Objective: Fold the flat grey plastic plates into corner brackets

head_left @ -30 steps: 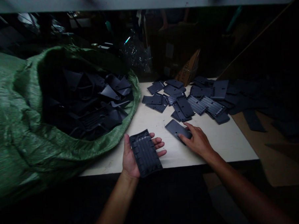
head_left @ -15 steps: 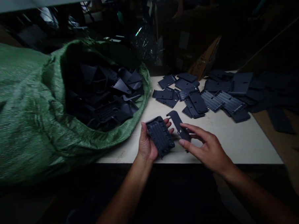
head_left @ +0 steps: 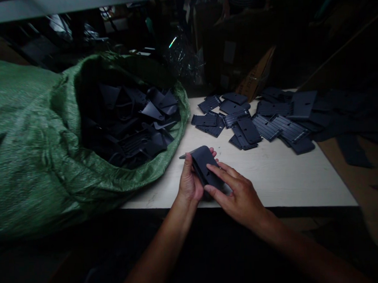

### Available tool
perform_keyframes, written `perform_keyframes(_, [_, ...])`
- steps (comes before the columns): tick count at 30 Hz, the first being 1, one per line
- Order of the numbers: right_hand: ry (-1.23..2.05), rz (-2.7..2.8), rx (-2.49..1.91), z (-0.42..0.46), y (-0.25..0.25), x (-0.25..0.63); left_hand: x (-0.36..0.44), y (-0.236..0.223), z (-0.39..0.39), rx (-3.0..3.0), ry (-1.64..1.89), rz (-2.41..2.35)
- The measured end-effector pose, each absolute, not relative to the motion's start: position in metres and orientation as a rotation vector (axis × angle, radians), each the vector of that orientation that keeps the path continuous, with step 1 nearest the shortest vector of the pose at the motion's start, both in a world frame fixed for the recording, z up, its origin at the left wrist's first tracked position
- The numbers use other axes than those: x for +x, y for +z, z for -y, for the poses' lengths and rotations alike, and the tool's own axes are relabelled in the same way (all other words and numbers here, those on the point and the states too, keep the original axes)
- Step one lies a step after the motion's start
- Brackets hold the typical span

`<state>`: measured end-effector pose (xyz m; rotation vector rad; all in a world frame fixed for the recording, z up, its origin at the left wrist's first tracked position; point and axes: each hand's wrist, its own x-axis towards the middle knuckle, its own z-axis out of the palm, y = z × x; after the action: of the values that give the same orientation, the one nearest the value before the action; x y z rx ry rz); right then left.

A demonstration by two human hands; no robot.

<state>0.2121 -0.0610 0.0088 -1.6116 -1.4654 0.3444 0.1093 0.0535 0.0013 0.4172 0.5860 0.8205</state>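
Left hand [head_left: 191, 185]: clamped on the lower panel [head_left: 198, 171], which is cradled between the thumb at its near left edge and the fingertips seen past the far side.
Right hand [head_left: 238, 193]: closed on the upper panel [head_left: 204, 158], with the thumb and fingers set apart across its face.
Panels in hand: held tilted above the front edge of the pale surface [head_left: 303, 178], the upper one laid over the lower; most of the lower one is hidden, so whether they are fully joined cannot be told.
Loose panels [head_left: 287, 126]: spread and overlapped on the back and right of the surface, some with ribbed faces turned up.
Green sack [head_left: 30, 165]: lain at the left, its mouth opened toward the surface and filled with dark plastic parts [head_left: 153, 111].
Cardboard flap [head_left: 256, 74]: propped behind the loose panels, marked with writing.
Cardboard sheet [head_left: 337, 168]: placed at the right end of the surface, partly covered by dark pieces.
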Motion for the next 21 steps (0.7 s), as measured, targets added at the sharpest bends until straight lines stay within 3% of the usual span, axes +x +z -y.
perform_keyframes(10, [0.407,1.490,-1.611,0.064,0.005,0.208,0.104,-0.002,-0.049,0.466,0.790,-0.624])
perform_keyframes(16, [0.803,0.992,-1.396,0.050,0.013,0.226,0.101,0.006,-0.043,0.556,0.746,-0.432])
perform_keyframes(21, [1.029,0.918,-1.252,0.035,0.027,0.237,0.108,0.000,-0.038,0.702,0.753,-0.369])
